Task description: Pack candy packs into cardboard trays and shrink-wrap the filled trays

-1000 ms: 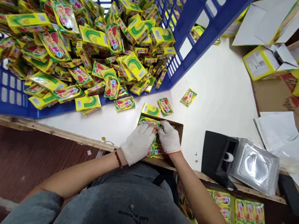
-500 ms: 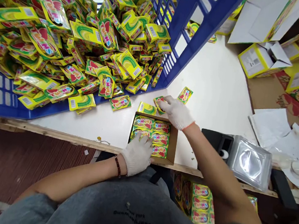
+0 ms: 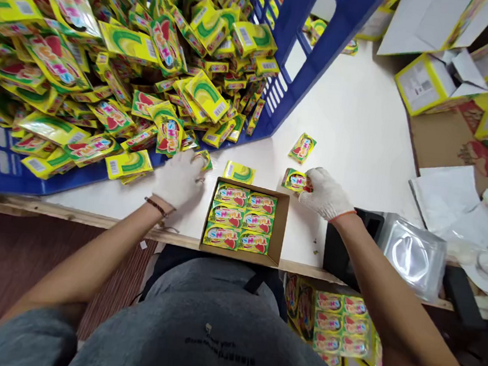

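Note:
A brown open carton near the table's front edge holds two columns of small green-and-yellow packs. My left hand, in a white knit glove, is at the front of the blue crate, its fingers over a pack that they partly cover. To the right of the carton, my gloved right hand has its fingers closed on the end of another pack. One yellow pack lies just behind the carton, and a further pack rests behind my right hand.
A large blue crate heaped with packs fills the back left of the white table. Opened yellow boxes, papers, a clear plastic tray and a black device are at the right. Filled packages sit below the table edge.
My left hand has left the carton and moved left to a pack by the crate. My right hand has moved right, with a pack at its fingers. The carton's packs are now fully uncovered.

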Action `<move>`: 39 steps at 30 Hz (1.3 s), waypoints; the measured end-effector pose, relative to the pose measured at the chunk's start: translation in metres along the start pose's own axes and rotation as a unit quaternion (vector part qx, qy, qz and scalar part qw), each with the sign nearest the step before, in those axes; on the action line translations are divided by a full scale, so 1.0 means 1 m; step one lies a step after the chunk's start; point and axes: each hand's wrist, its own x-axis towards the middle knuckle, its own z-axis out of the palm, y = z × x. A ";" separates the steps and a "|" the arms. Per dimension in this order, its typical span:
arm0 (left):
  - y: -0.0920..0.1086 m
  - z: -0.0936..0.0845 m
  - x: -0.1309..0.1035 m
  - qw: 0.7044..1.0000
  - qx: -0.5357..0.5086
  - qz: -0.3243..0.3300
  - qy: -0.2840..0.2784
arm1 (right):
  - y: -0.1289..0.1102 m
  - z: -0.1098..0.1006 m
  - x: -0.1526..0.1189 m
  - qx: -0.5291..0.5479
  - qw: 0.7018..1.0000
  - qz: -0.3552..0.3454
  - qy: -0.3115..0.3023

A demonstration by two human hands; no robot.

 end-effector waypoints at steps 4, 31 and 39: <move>-0.008 0.012 0.011 1.000 0.005 -0.018 0.019 | -0.044 -0.024 -0.056 0.060 0.991 -0.119 0.032; 0.090 0.005 -0.039 0.650 -0.744 -0.141 -0.060 | -0.100 -0.012 -0.052 0.206 0.975 -0.056 -0.061; 0.104 0.018 -0.044 0.746 -0.644 -0.139 -0.099 | -0.092 -0.033 -0.044 0.293 0.946 -0.140 0.016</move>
